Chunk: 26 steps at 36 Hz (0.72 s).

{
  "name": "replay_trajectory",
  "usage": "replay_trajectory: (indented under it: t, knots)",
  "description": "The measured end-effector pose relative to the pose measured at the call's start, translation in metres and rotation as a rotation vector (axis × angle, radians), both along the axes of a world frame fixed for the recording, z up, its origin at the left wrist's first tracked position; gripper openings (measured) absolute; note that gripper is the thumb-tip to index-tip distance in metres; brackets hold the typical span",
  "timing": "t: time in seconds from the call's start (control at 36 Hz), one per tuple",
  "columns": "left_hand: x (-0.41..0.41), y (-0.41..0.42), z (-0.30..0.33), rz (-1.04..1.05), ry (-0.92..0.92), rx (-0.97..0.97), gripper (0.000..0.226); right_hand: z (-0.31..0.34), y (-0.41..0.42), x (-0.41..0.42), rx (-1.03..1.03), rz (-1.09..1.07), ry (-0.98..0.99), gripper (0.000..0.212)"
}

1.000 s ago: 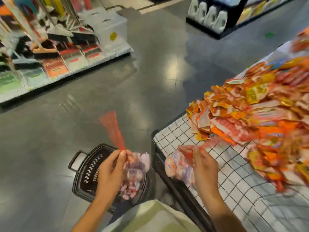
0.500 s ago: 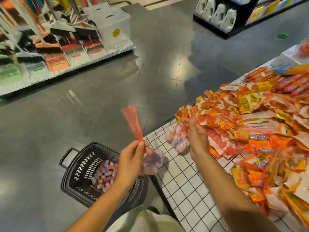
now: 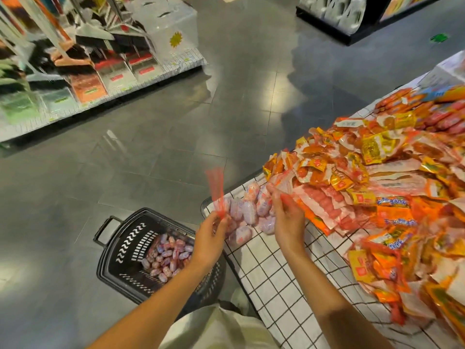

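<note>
Left hand (image 3: 210, 234) pinches the red mesh neck (image 3: 216, 187) of a pale-sausage net bag (image 3: 242, 215), so it settles tidily on the white gridded table (image 3: 266, 280); right hand (image 3: 288, 220) pinches a second bag's neck (image 3: 285, 199).

Glossy grey tiled floor (image 3: 156, 137), stocked shelves (image 3: 83, 79)

A heap of orange and yellow snack packets (image 3: 377, 177) covers the counter (image 3: 271, 285), which has a white grid-pattern top. 1 black basket (image 3: 118, 248) stands on the grey tiled floor (image 3: 176, 137). The far shelf (image 3: 105, 79) holds what appear to be brooms and dustpans. White jugs (image 3: 347, 11) stand top right.
</note>
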<state>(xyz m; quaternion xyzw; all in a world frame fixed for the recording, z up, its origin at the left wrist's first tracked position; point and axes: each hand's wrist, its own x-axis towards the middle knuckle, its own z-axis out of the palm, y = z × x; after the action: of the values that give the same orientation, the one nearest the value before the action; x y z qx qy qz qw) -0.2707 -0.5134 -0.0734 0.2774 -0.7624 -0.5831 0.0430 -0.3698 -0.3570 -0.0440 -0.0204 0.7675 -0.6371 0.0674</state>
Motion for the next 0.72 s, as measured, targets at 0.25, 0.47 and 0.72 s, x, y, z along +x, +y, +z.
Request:
replay_trajectory:
  t: [0.25, 0.47, 0.72]
  knots:
    - [0.035, 0.005, -0.053, -0.646, -0.041, -0.838, 0.060, -0.070, 0.033, 0.052, 0.611, 0.477, 0.339, 0.057]
    - [0.027, 0.000, -0.045, -0.728, -0.081, -0.809, 0.072, -0.074, 0.052, 0.066, 0.681, 0.457, 0.304, 0.092]
    - [0.093, -0.049, -0.024, -0.521, -0.098, -0.674, 0.067, -0.022, 0.025, 0.081, 0.299, 0.353, 0.337, 0.063]
